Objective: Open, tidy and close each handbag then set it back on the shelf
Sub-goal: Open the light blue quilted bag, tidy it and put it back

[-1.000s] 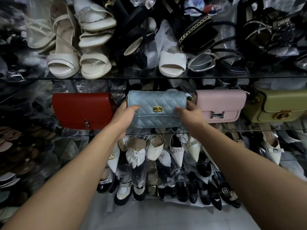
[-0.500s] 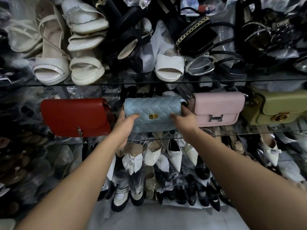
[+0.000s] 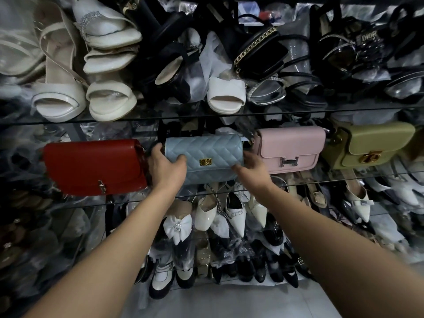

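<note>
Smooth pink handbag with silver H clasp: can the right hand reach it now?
Probably yes: the right hand grips the pale blue quilted handbag beside the smooth pink handbag, nothing between, but must let go first.

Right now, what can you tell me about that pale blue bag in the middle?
The blue bag is quilted in diamonds, with a leathery sheen and a gold clasp on its closed flap. It lies level between the red bag and pink bag at the glass shelf. The left hand grips its left end, the right hand its right end.
</note>
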